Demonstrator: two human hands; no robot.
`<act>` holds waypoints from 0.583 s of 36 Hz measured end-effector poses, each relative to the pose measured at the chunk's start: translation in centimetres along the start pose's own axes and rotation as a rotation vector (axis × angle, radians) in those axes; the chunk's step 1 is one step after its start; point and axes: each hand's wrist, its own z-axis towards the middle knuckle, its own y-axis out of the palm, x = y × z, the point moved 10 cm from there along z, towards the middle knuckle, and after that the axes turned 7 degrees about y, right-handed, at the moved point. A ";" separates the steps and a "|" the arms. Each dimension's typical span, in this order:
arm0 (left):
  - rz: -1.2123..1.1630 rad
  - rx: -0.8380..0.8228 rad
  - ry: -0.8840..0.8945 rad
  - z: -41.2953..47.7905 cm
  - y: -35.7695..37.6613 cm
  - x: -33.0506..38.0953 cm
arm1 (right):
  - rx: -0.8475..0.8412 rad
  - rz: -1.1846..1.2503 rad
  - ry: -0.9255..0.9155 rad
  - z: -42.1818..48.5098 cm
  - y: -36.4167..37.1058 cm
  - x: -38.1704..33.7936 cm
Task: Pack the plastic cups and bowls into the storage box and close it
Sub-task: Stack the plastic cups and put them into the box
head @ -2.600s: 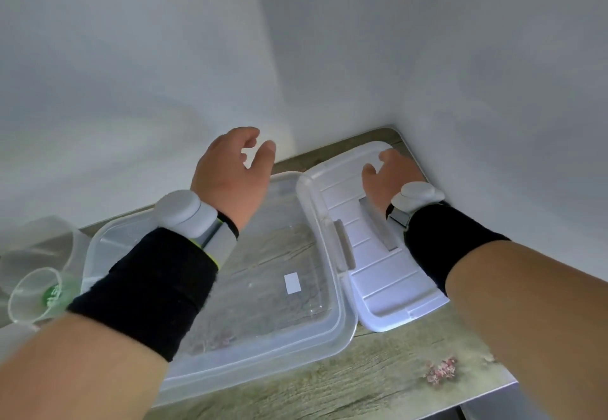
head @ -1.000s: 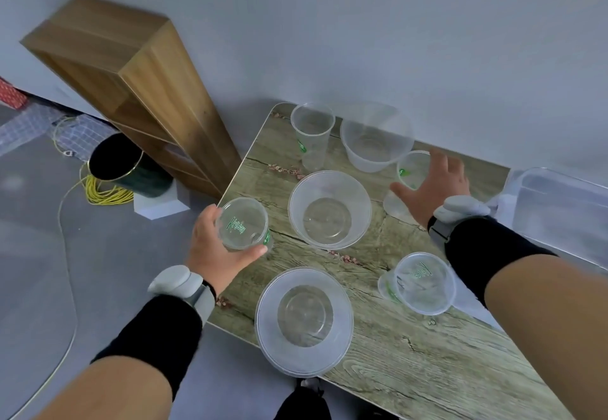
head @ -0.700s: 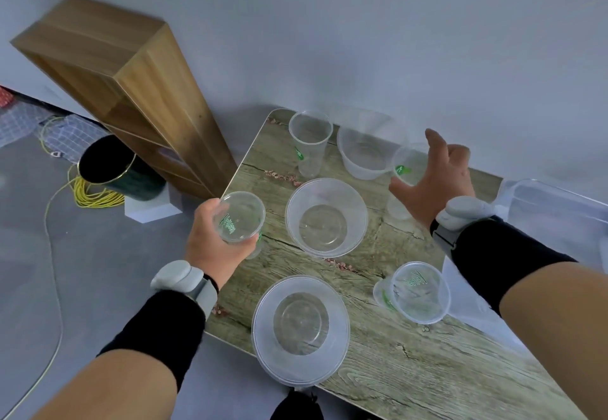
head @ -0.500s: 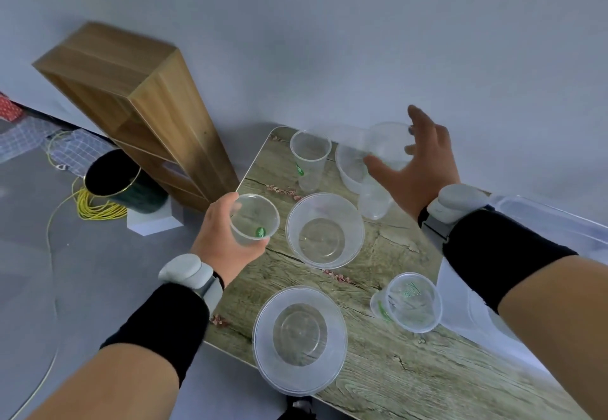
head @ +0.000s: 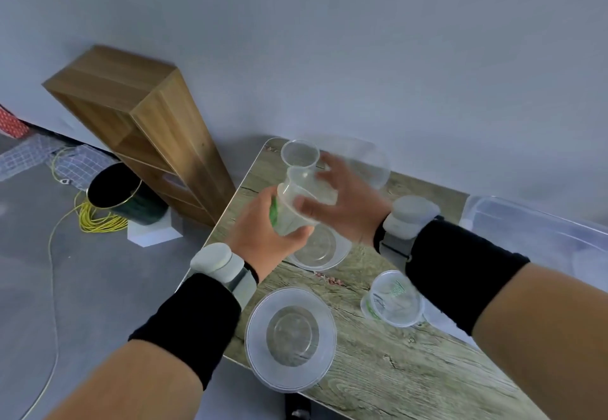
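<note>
Fingers [head: 297,233] of the left hand [head: 263,227] are curled around a clear plastic cup with green print [head: 289,215], held above the bench [head: 378,363]. Fingers [head: 304,204] of the right hand [head: 345,202] are wrapped about a second clear cup [head: 309,186], whose lower end sits in or against the mouth of the left-hand cup (motion blur prevents telling which). Both hands are closed on their cups over the bench's left half.

On the bench: one upright cup [head: 300,153] at the far left corner; a large clear bowl [head: 365,163] behind the right hand, near the wall; a second bowl [head: 324,248] directly below the hands, partly hidden; a third bowl [head: 291,337] at the near edge, overhanging slightly; a cup with green print [head: 393,298] beside the right wrist. The storage box [head: 539,235] stands at the right end of the bench, its lid off; contents cannot be determined.

Beyond the bench, on the floor: a wooden shelf unit [head: 148,123], a dark bin [head: 115,189], yellow cable [head: 95,219].
</note>
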 end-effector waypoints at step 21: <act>0.176 -0.164 -0.099 -3.3 5.8 -0.9 | -0.370 -0.767 0.252 -7.7 1.7 16.3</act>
